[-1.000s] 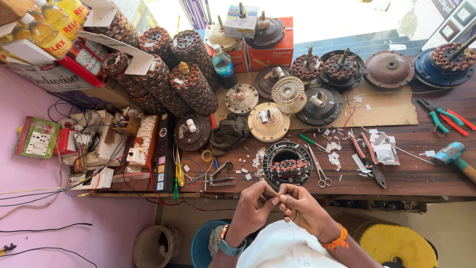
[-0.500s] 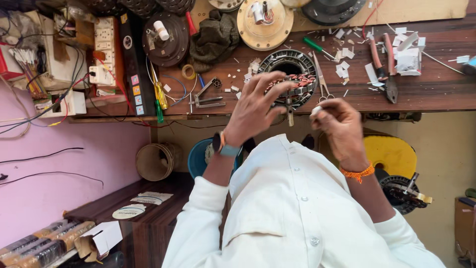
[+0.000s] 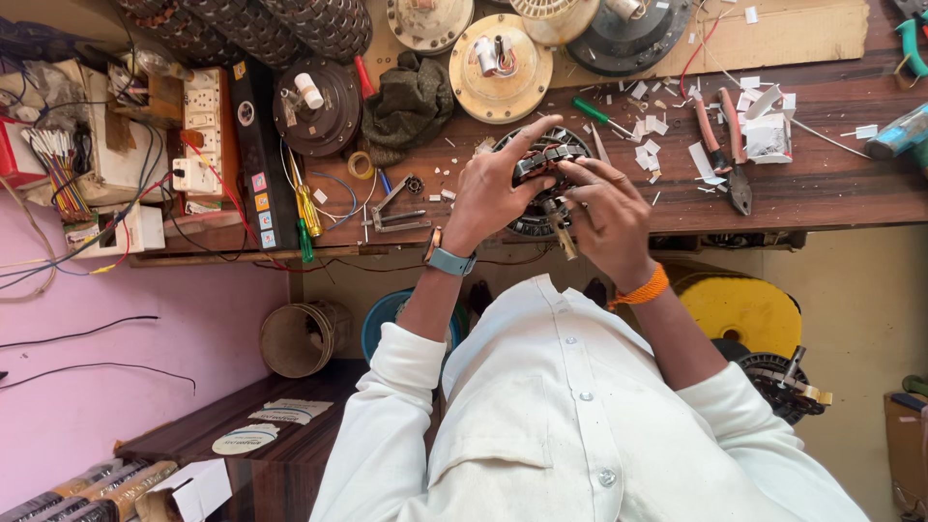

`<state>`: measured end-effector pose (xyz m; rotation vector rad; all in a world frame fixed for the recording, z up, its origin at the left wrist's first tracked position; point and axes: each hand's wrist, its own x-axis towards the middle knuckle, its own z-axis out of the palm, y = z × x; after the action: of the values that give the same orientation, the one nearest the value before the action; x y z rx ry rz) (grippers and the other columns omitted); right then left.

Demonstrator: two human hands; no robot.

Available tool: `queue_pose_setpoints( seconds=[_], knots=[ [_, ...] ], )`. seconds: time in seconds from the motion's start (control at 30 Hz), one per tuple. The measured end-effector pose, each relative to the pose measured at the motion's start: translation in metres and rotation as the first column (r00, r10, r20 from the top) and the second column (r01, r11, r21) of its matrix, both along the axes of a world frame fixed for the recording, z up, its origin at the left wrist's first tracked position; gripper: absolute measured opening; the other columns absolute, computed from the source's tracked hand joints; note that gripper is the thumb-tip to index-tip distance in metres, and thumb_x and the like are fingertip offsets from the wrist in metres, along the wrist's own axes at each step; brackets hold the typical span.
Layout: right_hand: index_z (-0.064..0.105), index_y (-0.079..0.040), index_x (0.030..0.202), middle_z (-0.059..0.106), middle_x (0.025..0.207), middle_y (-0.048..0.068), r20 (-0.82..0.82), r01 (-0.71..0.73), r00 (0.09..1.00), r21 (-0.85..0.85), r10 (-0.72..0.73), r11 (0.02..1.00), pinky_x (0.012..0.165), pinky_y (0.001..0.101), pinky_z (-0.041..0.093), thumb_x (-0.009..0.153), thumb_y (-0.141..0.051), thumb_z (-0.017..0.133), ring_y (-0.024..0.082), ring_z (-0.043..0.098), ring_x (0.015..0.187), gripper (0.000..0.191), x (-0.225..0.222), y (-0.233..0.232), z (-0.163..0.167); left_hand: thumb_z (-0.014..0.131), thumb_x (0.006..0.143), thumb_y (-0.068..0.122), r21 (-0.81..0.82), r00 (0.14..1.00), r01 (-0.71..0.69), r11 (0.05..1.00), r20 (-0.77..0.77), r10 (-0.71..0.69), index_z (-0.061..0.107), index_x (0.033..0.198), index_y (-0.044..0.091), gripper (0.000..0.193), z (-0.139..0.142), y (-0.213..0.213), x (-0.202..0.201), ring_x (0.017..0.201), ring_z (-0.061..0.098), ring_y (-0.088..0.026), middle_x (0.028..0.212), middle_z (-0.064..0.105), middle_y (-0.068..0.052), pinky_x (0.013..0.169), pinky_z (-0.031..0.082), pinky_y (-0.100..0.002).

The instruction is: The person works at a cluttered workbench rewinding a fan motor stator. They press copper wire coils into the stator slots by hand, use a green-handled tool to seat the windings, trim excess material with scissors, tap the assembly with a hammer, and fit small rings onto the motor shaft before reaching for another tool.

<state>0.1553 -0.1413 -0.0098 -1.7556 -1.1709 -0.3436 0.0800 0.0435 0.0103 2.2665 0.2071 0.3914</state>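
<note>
working at the near edge of the long dark wooden counter point(image 3: 831, 193), both hands meet over a round black motor stator with copper windings point(image 3: 541, 155), which lies flat on the counter just in front of the person. the left hand point(image 3: 498, 188), with a grey-blue watch on its wrist, has its fingers spread and curled over the stator's near rim, the forefinger stretched out across the top. the right hand point(image 3: 609, 217), wearing an orange thread band at the wrist, is closed in a pinch around a thin brass-coloured tool point(image 3: 561, 232) whose tip hangs down past the counter edge; whether the tool touches the windings cannot be told.

just left of the stator lie a small metal bracket point(image 3: 396, 208) and a ring of yellow tape point(image 3: 361, 165), and further left a yellow-handled screwdriver point(image 3: 307, 205) beside a green-handled one point(image 3: 305, 240). behind the stator, away from the person, sit a crumpled olive-green cloth point(image 3: 411, 101) and a round cream-coloured motor cover point(image 3: 500, 68). right of the stator, white paper scraps point(image 3: 650, 145) are scattered, with red-handled pliers point(image 3: 720, 145) lying among them. far left of the stator stands a white switch-and-socket board point(image 3: 201, 130) with tangled wires. below the stator, under the counter, a yellow disc point(image 3: 739, 309) and a woven basket point(image 3: 300, 338) stand on the floor.
</note>
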Motion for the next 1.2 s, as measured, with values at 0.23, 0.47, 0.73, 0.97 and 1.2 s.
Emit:
queue_pose_setpoints(
  seconds=[0.23, 0.47, 0.73, 0.97, 1.2],
  knots=[
    [0.068, -0.002, 0.097, 0.072, 0.130, 0.011, -0.059, 0.018, 0.998, -0.007, -0.018, 1.000, 0.097, 0.0393, 0.057, 0.088, 0.007, 0.076, 0.030, 0.065, 0.117, 0.015, -0.005, 0.006, -0.014, 0.084, 0.086, 0.020, -0.051, 1.000, 0.011, 0.999, -0.028, -0.012, 0.045, 0.152, 0.035, 0.078, 0.001, 0.002, -0.003, 0.093, 0.075, -0.033, 0.114, 0.078, -0.006, 0.080, 0.058, -0.044],
    [0.065, -0.002, 0.103, 0.075, 0.121, 0.013, -0.249, -0.020, 0.968, 0.073, 0.038, 0.997, 0.066, 0.0258, 0.055, 0.095, 0.008, 0.072, 0.015, 0.071, 0.078, 0.014, 0.010, 0.014, -0.026, 0.084, 0.084, 0.011, -0.298, 1.000, -0.013, 0.954, 0.007, 0.016, 0.043, 0.155, 0.029, 0.084, -0.012, -0.003, 0.001, 0.107, 0.078, -0.026, 0.112, 0.078, -0.002, 0.088, 0.059, -0.040],
    [0.065, -0.002, 0.107, 0.075, 0.119, 0.011, -0.340, -0.039, 0.938, 0.106, 0.073, 0.994, 0.062, 0.0231, 0.051, 0.100, 0.006, 0.070, 0.011, 0.071, 0.082, 0.011, 0.011, 0.015, -0.026, 0.083, 0.084, 0.012, -0.132, 0.955, -0.113, 0.985, 0.261, 0.144, 0.060, 0.138, 0.019, 0.059, -0.021, -0.006, -0.024, 0.122, 0.058, -0.028, 0.127, 0.069, -0.004, 0.105, 0.049, -0.041],
    [0.064, -0.002, 0.107, 0.076, 0.121, 0.010, -0.387, -0.021, 0.920, 0.121, 0.067, 0.992, 0.062, 0.0220, 0.047, 0.102, 0.004, 0.070, 0.005, 0.057, 0.070, 0.010, 0.012, 0.016, -0.033, 0.068, 0.099, 0.008, -0.411, 0.993, -0.055, 0.910, 0.070, 0.092, 0.071, 0.125, 0.017, 0.028, -0.016, 0.012, -0.017, 0.113, 0.070, -0.020, 0.118, 0.073, -0.001, 0.100, 0.055, -0.037],
    [0.064, -0.002, 0.105, 0.076, 0.118, 0.011, -0.414, -0.006, 0.909, 0.086, 0.041, 0.996, 0.057, 0.0203, 0.042, 0.099, 0.005, 0.071, 0.004, 0.054, 0.066, 0.010, 0.012, 0.017, -0.031, 0.078, 0.086, 0.009, -0.037, 0.993, 0.050, 0.998, 0.108, -0.046, 0.076, 0.105, 0.014, 0.020, 0.010, 0.032, -0.008, 0.110, 0.060, -0.025, 0.117, 0.068, -0.001, 0.098, 0.050, -0.040]
  ],
)
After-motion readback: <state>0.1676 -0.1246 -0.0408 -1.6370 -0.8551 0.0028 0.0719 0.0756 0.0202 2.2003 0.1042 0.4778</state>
